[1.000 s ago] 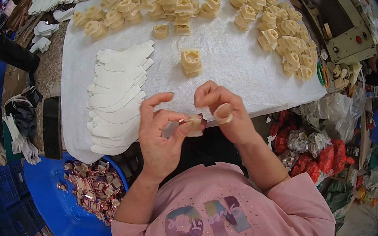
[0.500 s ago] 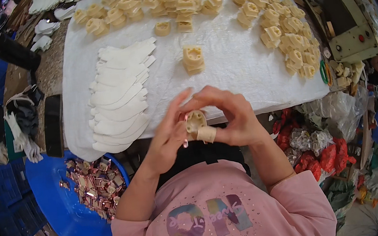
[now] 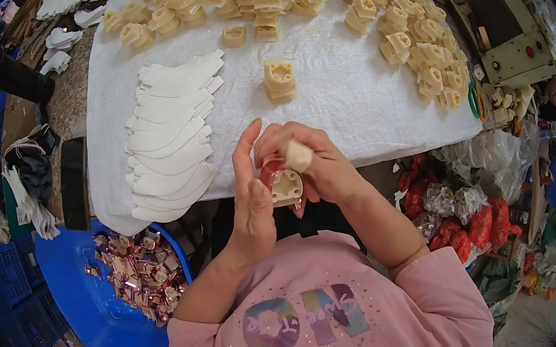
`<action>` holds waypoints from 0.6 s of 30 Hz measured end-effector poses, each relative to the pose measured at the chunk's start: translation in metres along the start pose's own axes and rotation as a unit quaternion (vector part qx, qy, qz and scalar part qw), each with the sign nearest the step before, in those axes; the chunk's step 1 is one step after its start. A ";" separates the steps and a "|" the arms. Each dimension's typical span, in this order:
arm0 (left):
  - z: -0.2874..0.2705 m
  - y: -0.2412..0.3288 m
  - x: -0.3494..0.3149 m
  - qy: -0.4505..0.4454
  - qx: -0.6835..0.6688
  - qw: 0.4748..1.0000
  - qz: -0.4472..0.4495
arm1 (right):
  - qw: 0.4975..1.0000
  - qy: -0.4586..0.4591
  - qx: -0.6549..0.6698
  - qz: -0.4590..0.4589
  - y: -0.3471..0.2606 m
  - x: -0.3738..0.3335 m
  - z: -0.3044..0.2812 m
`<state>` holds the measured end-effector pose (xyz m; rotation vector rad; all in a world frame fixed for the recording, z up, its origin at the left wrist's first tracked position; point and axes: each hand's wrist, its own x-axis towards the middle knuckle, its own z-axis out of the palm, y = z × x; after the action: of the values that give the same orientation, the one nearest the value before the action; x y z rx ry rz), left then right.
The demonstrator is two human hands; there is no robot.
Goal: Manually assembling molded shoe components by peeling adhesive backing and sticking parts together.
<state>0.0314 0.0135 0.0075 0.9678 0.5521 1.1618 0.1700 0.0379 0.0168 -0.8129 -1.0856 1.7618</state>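
Note:
Both hands meet above my lap, in front of the table edge. Between them is a cream moulded piece (image 3: 287,187), a rounded block with small round holes in its face. A shiny reddish piece (image 3: 272,168) sits against its upper side. My left hand (image 3: 252,204) grips the block from the left, index finger stretched upward. My right hand (image 3: 326,167) curls around it from behind and the right, with a pale wrap (image 3: 299,155) on the thumb. Straight ahead on the table stands a short stack of cream pieces (image 3: 280,82).
A white sheet (image 3: 329,84) covers the table. White curved cutouts (image 3: 168,152) overlap on its left; cream pieces (image 3: 430,54) crowd the right and far side. A blue basin (image 3: 75,302) holds shiny copper-coloured parts (image 3: 141,273). A dark phone (image 3: 76,184) lies left, red bags (image 3: 482,226) right.
The cream piece has turned more upright between my hands, with the reddish piece now showing above it. My right thumb has moved from below the block to above it.

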 end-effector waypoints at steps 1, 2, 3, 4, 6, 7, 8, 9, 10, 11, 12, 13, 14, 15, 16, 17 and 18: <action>0.001 0.001 0.000 -0.001 -0.002 1.000 -0.001 | 1.000 0.002 -0.001 0.000 0.002 0.001 0.000; 0.002 0.002 -0.001 -0.013 0.053 0.998 0.016 | 0.999 -0.025 0.009 -0.025 0.007 0.001 -0.003; 0.003 0.002 -0.003 -0.024 0.107 0.993 0.032 | 0.997 -0.053 0.019 -0.049 0.011 0.001 -0.003; 0.004 0.000 -0.001 -0.007 0.171 0.982 0.083 | 0.994 -0.052 -0.025 -0.088 0.015 0.000 -0.002; 0.003 -0.002 0.000 0.000 0.187 0.978 0.090 | 0.997 -0.032 -0.044 -0.048 0.012 -0.006 0.002; 0.002 -0.003 0.001 0.007 0.205 0.974 0.098 | 0.998 -0.014 -0.062 -0.010 0.011 -0.008 0.005; 0.002 -0.004 0.000 0.007 0.205 0.974 0.098 | 0.996 0.001 -0.083 -0.032 0.009 -0.010 0.010; 0.004 -0.005 -0.001 0.022 0.191 0.977 0.091 | 0.996 0.000 -0.083 -0.032 0.014 -0.010 0.010; 0.006 -0.005 -0.002 0.038 0.178 0.980 0.085 | 0.985 0.003 -0.124 -0.121 0.023 -0.008 0.009; 0.008 -0.005 -0.002 0.039 0.178 0.980 0.086 | 0.964 0.005 -0.164 -0.208 0.030 -0.007 0.008; 0.009 -0.005 -0.002 0.063 0.179 0.978 0.083 | 0.964 0.004 -0.165 -0.209 0.035 -0.007 0.008; 0.010 -0.004 -0.001 0.087 0.180 0.977 0.080 | 0.964 0.013 -0.155 -0.214 0.039 -0.008 0.009; 0.011 -0.003 0.000 0.087 0.180 0.976 0.081 | 0.965 0.022 -0.145 -0.219 0.042 -0.009 0.012; 0.010 -0.001 0.003 0.101 0.168 0.977 0.088 | 0.965 0.019 -0.144 -0.219 0.042 -0.010 0.018; 0.010 0.000 0.004 0.115 0.156 0.977 0.094 | 0.974 0.032 -0.091 -0.205 0.040 -0.011 0.025; 0.008 0.001 0.004 0.117 0.157 0.976 0.095 | 0.980 0.045 -0.038 -0.191 0.039 -0.011 0.029; 0.007 0.001 0.004 0.110 0.155 0.978 0.082 | 0.980 0.043 -0.038 -0.192 0.039 -0.011 0.028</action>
<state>0.0376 0.0150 0.0123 1.1756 0.8620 1.3666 0.1376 0.0096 -0.0069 -0.6671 -1.1688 1.3581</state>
